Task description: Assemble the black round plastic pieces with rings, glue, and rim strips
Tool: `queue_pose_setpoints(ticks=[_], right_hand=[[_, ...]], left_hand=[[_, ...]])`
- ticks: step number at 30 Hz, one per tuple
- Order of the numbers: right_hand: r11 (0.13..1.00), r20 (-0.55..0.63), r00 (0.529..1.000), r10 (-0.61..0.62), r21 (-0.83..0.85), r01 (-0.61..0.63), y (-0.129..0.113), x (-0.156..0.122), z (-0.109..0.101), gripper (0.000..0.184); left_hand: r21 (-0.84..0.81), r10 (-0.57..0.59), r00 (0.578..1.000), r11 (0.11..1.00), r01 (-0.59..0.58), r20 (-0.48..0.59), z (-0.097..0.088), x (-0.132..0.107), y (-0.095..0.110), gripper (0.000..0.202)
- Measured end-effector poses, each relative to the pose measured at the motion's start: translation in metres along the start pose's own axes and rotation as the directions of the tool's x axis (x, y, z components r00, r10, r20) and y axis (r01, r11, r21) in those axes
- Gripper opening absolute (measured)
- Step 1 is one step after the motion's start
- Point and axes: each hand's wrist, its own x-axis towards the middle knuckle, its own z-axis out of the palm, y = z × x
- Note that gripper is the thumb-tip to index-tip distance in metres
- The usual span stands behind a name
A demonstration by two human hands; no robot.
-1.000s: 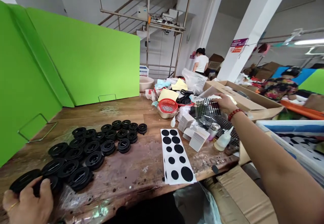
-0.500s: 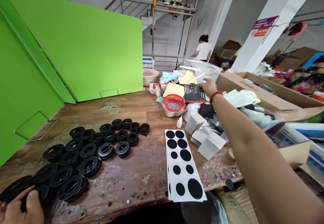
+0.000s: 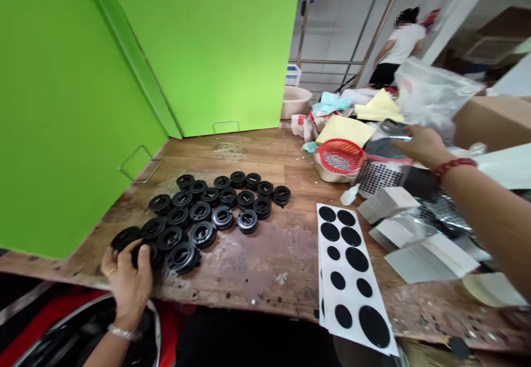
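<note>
Several round black plastic pieces (image 3: 202, 234), each with a slotted middle, stand in rough rows on the wooden table. At their front left corner, my left hand (image 3: 128, 273) has its fingers apart and the tips resting against the nearest pieces. Far to the right, my right hand (image 3: 423, 146) reaches into a heap with its fingers closed at a dark grey, shiny item (image 3: 384, 140); blur hides exactly what they grip. Below it lies a perforated black sheet (image 3: 379, 178). White sheets with black round stickers (image 3: 357, 295) lie between my hands.
A red basket of small metal parts (image 3: 342, 156) sits in a beige tub beside yellow paper (image 3: 346, 132). White boxes (image 3: 431, 256) and a small white bottle (image 3: 349, 194) lie nearby. Green panels (image 3: 207, 52) stand behind. A person (image 3: 400, 43) is in the background.
My view has turned down and left. My left hand has come more fully into view at the black pieces. Beside my right hand, the dark item now appears raised or bent.
</note>
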Motion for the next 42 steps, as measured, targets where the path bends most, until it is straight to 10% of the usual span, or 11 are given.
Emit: queue_pose_setpoints(ticks=[3,6,9,12,18,26,32,36,42], right_hand=[[0.895,0.195,0.887,-0.419,0.255,0.367,-0.053,-0.043,0.007,0.012],[0.540,0.150,0.534,-0.832,0.445,0.715,-0.109,-0.115,0.036,0.018],[0.367,0.133,0.342,-0.930,0.372,0.853,-0.156,-0.181,0.076,0.019],[0.458,0.208,0.415,-0.886,0.242,0.856,-0.189,-0.216,0.109,0.021],[0.601,0.268,0.556,-0.787,0.129,0.789,-0.204,-0.219,0.123,0.016],[0.553,0.356,0.471,-0.807,0.175,0.815,-0.172,-0.258,0.084,0.026],[0.586,0.398,0.430,-0.810,0.526,0.616,-0.149,-0.278,0.067,0.026],[0.754,0.498,0.571,-0.653,0.355,0.552,-0.182,-0.276,0.084,0.022],[0.726,0.515,0.551,-0.657,0.234,0.647,-0.232,-0.285,0.110,0.018]], left_hand=[[-0.019,-0.062,0.996,0.998,0.060,-0.066,-0.006,-0.005,0.012,0.054],[0.004,0.044,0.992,0.999,-0.044,-0.116,-0.015,-0.013,0.028,0.051],[0.060,0.345,0.937,0.938,-0.342,-0.052,-0.021,-0.024,0.044,0.032],[0.083,0.539,0.835,0.832,-0.548,0.111,-0.020,-0.033,0.056,0.021],[0.018,0.511,0.821,0.846,-0.532,0.254,0.006,-0.047,0.102,0.021],[-0.056,0.495,0.651,0.818,-0.572,0.576,0.063,-0.028,0.174,0.023],[-0.272,0.553,0.510,0.807,-0.524,0.659,0.036,-0.049,0.156,0.031],[-0.403,0.436,0.568,0.895,-0.192,0.698,0.025,-0.081,0.141,0.075],[-0.440,0.244,0.664,0.887,0.143,0.707,0.041,-0.101,0.128,0.082]])
